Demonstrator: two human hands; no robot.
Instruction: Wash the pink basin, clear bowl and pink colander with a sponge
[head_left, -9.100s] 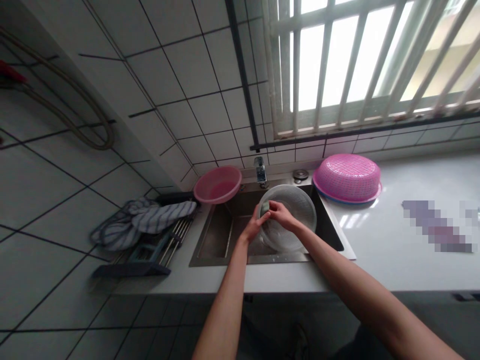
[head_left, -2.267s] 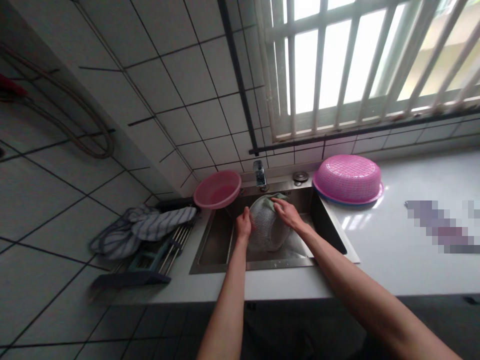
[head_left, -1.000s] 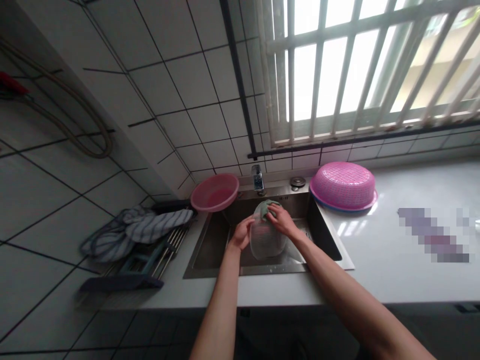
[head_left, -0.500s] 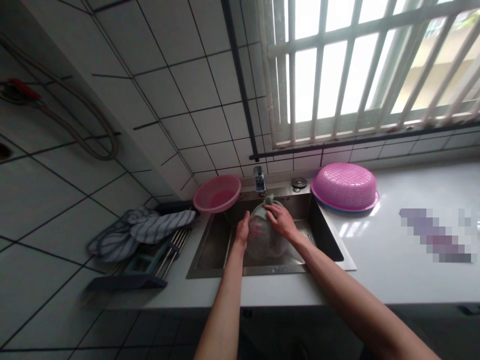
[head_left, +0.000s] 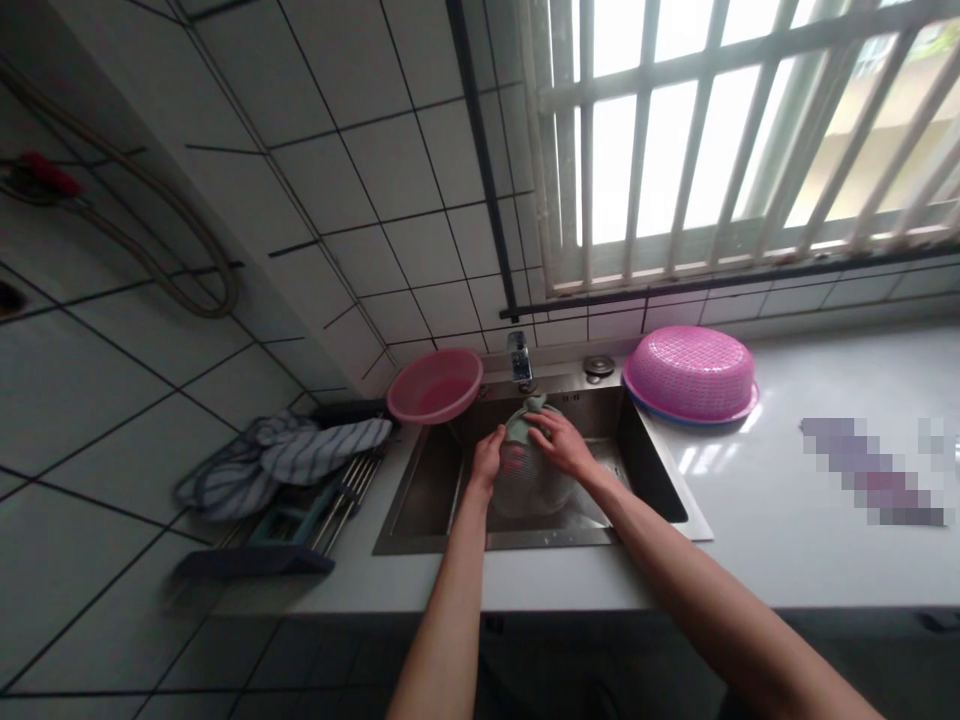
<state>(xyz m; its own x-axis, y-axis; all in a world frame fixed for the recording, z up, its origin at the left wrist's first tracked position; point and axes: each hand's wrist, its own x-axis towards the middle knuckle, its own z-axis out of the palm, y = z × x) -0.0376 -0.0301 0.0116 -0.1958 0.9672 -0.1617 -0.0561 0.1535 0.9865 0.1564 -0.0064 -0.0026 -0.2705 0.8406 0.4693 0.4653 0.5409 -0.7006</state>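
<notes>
Over the steel sink (head_left: pixel 652 450), a round, see-through ribbed cover (head_left: pixel 529 490) is tilted between my two hands. It has a green part with a small knob at its far end and a pinkish patch on its side. My left hand (head_left: pixel 488 458) grips its left edge, thumb up. On the right, my right hand (head_left: pixel 562 440) lies over the green part, fingers curved onto it and slightly apart. Whether the green part is cloth or plastic I cannot tell. The faucet (head_left: pixel 519 357) stands just behind the cover.
A pink basin (head_left: pixel 436 386) rests at the sink's back left corner. To the right, an upturned pink basket (head_left: pixel 690 373) sits on the white counter (head_left: pixel 795 560). A striped cloth (head_left: pixel 300 455) lies on a rack (head_left: pixel 300 530) at left. A drain strainer (head_left: pixel 598 367) is by the faucet.
My right hand has shifted slightly down over the green part, and the cover's top has dipped a little. My left hand keeps its grip at the left edge.
</notes>
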